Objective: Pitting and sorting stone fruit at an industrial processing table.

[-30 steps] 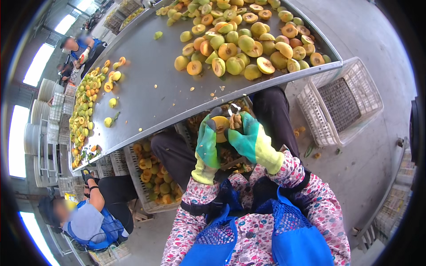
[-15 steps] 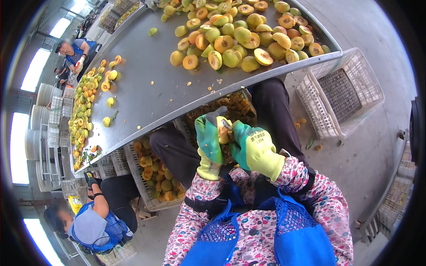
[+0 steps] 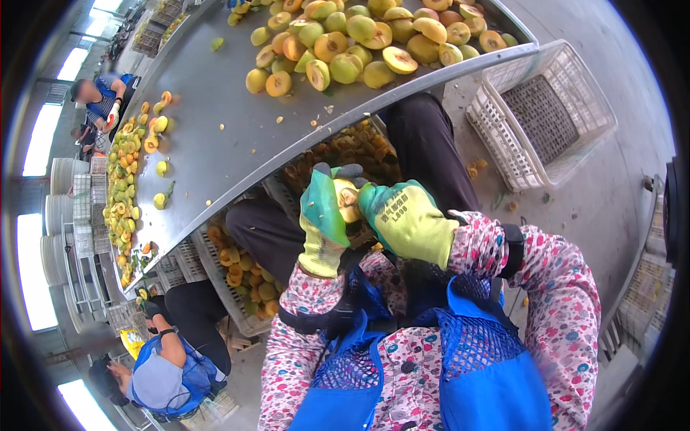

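Observation:
My left hand (image 3: 323, 215), in a green-and-yellow coated glove, grips an apricot half (image 3: 348, 201) with its pale cut face showing. My right hand (image 3: 407, 219), gloved alike, is closed close against the fruit. A thin dark loop shows at the cut face; whatever the right fingers hold is mostly hidden. Both hands are over my lap, just in front of the metal table (image 3: 223, 108). Below and beyond them, a crate of orange fruit pieces (image 3: 343, 156) sits partly under the table edge.
Halved apricots (image 3: 345, 47) are heaped on the table, with another row (image 3: 123, 187) along its left side. A crate of fruit (image 3: 251, 287) stands left of my leg. At right, a white plastic crate (image 3: 503, 136) rests on the floor. Two co-workers (image 3: 169, 373) (image 3: 100, 97) sit at left.
The view has shifted, so the table and crates appear farther left. Both hands stay together at the apricot half, whose paler cut face now shows more plainly.

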`<action>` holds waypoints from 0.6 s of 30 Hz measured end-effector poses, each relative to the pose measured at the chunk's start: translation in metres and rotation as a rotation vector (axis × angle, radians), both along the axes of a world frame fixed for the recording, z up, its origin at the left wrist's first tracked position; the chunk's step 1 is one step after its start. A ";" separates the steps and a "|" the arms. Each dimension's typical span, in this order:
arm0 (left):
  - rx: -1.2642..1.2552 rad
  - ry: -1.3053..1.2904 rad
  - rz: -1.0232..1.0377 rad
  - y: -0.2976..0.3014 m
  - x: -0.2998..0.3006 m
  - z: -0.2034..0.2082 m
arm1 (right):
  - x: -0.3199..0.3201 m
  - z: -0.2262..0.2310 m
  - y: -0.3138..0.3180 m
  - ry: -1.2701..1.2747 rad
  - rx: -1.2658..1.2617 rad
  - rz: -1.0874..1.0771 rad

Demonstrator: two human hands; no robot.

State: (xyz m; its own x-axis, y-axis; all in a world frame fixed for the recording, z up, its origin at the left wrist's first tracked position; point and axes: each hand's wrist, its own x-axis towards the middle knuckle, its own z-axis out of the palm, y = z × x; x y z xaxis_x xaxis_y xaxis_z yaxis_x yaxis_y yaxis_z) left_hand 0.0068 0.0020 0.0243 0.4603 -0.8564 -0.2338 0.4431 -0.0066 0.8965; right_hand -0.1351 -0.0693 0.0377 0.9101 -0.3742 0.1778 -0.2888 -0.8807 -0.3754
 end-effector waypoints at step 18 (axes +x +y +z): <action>-0.243 -0.811 0.200 -0.003 -0.001 -0.036 | 0.008 -0.006 -0.004 -0.043 1.011 -0.057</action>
State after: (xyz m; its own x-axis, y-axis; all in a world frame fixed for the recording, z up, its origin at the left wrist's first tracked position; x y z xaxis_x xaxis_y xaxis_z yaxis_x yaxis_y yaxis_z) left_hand 0.0061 -0.0009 -0.0115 0.5529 -0.7255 0.4098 -0.3602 0.2353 0.9027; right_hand -0.1274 -0.0737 0.0318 0.8867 -0.4099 -0.2139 -0.2889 -0.1300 -0.9485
